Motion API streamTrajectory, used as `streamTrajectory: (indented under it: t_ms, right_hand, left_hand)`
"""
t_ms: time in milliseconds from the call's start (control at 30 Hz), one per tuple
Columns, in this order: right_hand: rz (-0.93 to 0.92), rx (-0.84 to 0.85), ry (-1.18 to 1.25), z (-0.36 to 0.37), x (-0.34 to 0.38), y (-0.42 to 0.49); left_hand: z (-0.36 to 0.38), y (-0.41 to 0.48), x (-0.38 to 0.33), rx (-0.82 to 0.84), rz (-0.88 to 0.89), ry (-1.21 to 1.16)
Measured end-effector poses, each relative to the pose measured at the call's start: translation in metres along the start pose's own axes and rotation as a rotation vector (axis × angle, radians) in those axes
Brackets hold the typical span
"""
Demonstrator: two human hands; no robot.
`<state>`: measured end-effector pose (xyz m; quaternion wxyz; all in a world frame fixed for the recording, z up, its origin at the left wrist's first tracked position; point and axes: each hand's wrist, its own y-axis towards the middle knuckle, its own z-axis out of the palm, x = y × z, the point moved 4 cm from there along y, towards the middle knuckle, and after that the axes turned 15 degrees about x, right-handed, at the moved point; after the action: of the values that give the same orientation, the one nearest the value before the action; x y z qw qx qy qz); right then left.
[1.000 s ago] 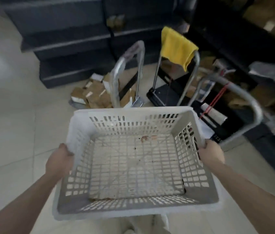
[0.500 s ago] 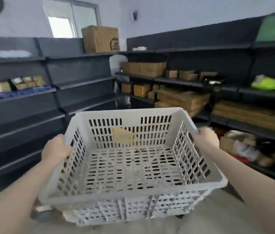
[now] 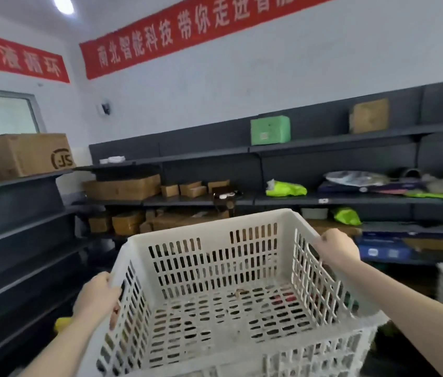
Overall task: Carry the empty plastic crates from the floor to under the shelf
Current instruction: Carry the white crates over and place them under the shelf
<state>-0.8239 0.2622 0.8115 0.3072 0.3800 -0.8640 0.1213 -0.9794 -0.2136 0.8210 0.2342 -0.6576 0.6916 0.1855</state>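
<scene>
Crate transfer: my left hand (image 3: 96,296) and right hand (image 3: 336,250) grip the empty white slotted plastic crate (image 3: 231,297), now raised higher than a second ago. View has swung from floor to dark grey metal shelf (image 3: 323,198); I judge approach underway.

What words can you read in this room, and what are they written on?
"南北智能科技 带你走进智能": long red cloth banner on the white wall; its right end is cut off.
"血液循环": second red banner at left; blurred, so unsure.
"JS": brown cardboard box on the dark shelf.
Green box label: too small to read.
</scene>
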Motion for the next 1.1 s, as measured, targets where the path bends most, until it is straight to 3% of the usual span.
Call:
streamTrajectory:
  t_ms: [333, 533, 833, 1100]
  right_hand:
    - [0.336, -0.173, -0.059, -0.093, -0.169, 0.041]
    - [0.526, -0.344, -0.015, -0.165, -0.254, 0.024]
    - [0.672, -0.458, 0.046, -0.278, -0.39, -0.005]
    - [0.658, -0.482, 0.019, -0.392, -0.525, 0.009]
  left_hand:
    - [0.182, 0.086, -0.185, 0.378, 0.207, 0.06]
    - [0.263, 0.09, -0.326, 0.434, 0.453, 0.054]
    - [0.383, 0.016, -0.518, 0.512, 0.665, 0.094]
    - [0.499, -0.08, -0.629, 0.562, 0.67, 0.001]
